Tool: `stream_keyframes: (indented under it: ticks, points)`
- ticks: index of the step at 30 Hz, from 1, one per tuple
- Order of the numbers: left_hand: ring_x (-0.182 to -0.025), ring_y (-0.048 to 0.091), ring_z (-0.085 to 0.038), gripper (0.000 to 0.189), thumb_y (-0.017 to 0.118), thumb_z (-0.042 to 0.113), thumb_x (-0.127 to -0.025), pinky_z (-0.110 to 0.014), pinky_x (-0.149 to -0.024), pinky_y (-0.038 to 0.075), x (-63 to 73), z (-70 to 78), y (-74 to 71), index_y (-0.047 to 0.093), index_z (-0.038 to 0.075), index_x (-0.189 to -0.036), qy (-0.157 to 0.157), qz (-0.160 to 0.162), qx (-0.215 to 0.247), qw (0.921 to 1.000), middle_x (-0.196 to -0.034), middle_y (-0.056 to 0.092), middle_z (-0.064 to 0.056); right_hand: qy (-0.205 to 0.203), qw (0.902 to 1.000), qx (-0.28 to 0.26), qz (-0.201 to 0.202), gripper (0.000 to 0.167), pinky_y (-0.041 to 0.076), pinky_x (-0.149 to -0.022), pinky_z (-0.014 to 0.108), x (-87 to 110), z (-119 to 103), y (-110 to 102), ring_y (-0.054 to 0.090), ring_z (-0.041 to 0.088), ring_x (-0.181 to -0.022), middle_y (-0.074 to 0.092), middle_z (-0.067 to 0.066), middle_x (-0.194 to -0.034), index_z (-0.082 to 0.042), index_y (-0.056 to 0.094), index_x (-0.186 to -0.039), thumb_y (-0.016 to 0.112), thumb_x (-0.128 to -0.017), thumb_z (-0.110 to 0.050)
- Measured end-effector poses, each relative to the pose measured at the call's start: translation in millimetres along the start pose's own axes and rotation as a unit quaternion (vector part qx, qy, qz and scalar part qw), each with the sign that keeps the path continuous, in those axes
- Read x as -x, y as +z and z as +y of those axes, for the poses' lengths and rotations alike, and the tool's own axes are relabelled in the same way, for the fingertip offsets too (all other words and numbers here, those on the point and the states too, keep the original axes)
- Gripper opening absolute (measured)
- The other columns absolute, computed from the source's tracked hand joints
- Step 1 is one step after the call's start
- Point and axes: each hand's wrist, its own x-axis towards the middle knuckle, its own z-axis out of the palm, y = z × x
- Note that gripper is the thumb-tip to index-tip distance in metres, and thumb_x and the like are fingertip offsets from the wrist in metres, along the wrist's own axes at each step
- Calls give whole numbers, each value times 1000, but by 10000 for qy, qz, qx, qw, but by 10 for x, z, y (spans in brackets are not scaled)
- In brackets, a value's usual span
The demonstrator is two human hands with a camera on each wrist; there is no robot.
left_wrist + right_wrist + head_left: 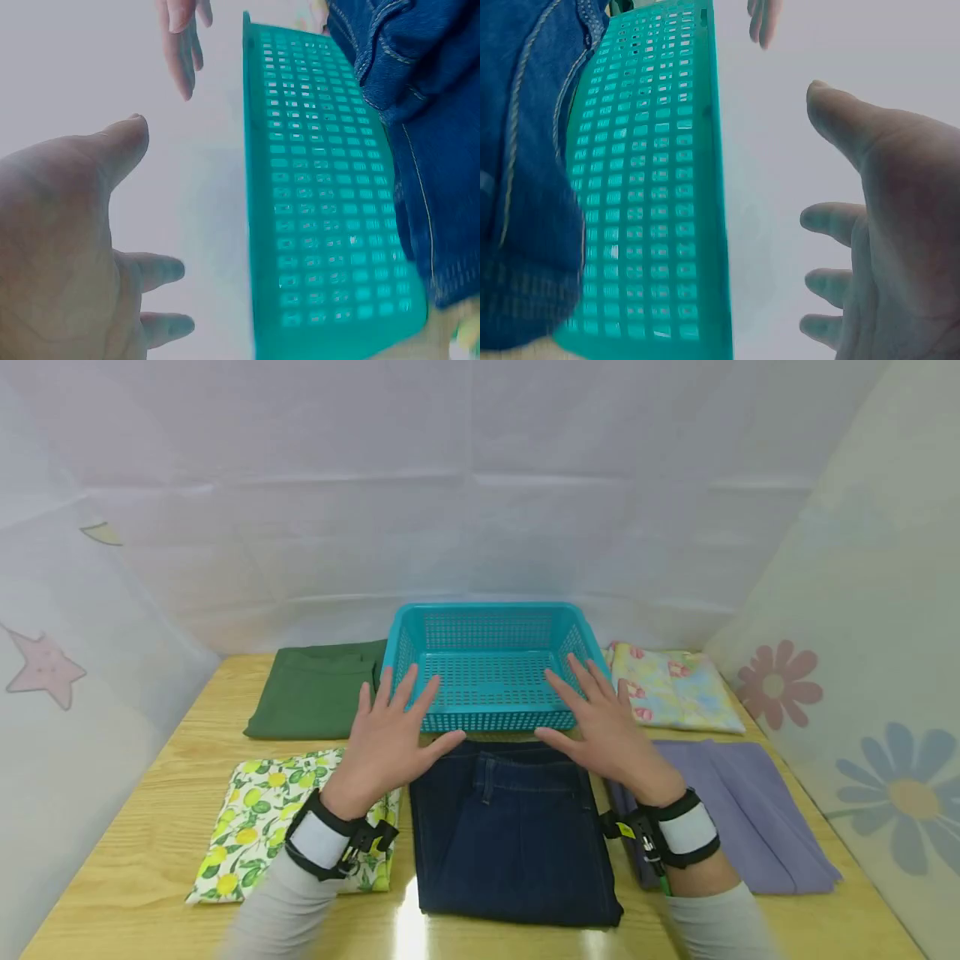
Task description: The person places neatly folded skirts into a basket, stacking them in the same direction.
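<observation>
Both hands hover above the table with fingers spread and nothing held. The left hand [390,743] is over the gap between the lemon-print cloth [262,810] and the folded dark blue jeans [517,843], its fingertips near the basket's left front corner. Over the jeans' right upper edge is the right hand [611,735], its fingertips by the basket's right front. The turquoise plastic basket [491,720] stands behind the jeans with nothing in it. In the left wrist view the thumb and fingers of the left hand [67,240] point toward the basket [322,195]; the right hand [907,210] mirrors this.
A folded green cloth [315,693] lies left of the basket, and a pastel printed cloth [682,689] lies right of it. Folded purple fabric [750,818] is at the front right. White sheets [480,510] enclose the wooden table [127,860] at the back and sides.
</observation>
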Motion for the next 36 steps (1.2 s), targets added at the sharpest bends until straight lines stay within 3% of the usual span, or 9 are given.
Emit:
stream_keyframes:
  ticks: [5,8,12,16,21,25,30,36]
  points:
    - [-147,18,-41,81,49,68,-94,-61,-116,19,281,-86,-122,38,16,-154,475,54,-8,9989,-159,29,-14,-357,9983,-394,-238,80,9,-111,72,230,94,-116,7,45,-148,10,17,-164,-14,29,-157,67,-94,-45]
    - [-142,33,-39,73,55,60,-95,-56,-113,31,448,-137,-125,48,10,-148,701,64,311,9970,-153,40,-16,-523,9943,-813,-456,75,22,-108,71,400,158,-163,18,48,-144,21,21,-160,-9,34,-155,68,-95,-39]
    - [-135,43,-37,65,58,53,-97,-55,-106,41,631,-210,-61,52,7,-143,492,-356,1162,9914,-146,49,-16,-369,9858,-1433,-799,68,39,-103,63,615,237,-183,37,44,-136,39,22,-151,-2,39,-150,67,-97,-33]
    - [-131,48,-38,66,55,50,-99,-55,-104,42,730,-283,53,48,3,-145,47,-1008,2122,9720,-142,52,-17,-14,9720,-2049,-1151,59,51,-94,50,788,330,-123,56,40,-121,51,23,-140,3,43,-145,65,-98,-24]
    - [-118,60,-34,69,56,45,-100,-49,-95,51,801,-316,180,43,-5,-145,-525,-1832,3151,9297,-137,56,-20,532,9337,-3054,-1794,57,56,-86,34,933,382,15,60,40,-115,54,29,-135,11,39,-144,61,-101,-20]
    - [-114,62,-34,65,58,38,-101,-47,-92,53,816,-289,249,43,-10,-143,-714,-2133,3691,9018,-131,60,-20,949,8977,-3689,-2215,60,56,-87,33,990,349,89,56,43,-119,48,34,-138,16,33,-144,57,-103,-21]
    - [-115,61,-35,64,59,37,-100,-48,-91,53,800,-230,289,46,-9,-142,-981,-2260,3991,8832,-126,64,-16,1417,8683,-4142,-2332,64,56,-88,39,1003,311,122,54,43,-121,43,36,-142,17,29,-145,56,-103,-22]
    - [-118,60,-34,63,63,35,-98,-48,-91,53,793,-154,320,47,-9,-141,-1565,-2084,4172,8706,-126,65,-15,2050,8386,-4485,-2314,70,55,-90,43,1014,255,160,56,39,-121,40,35,-144,16,29,-146,60,-101,-27]
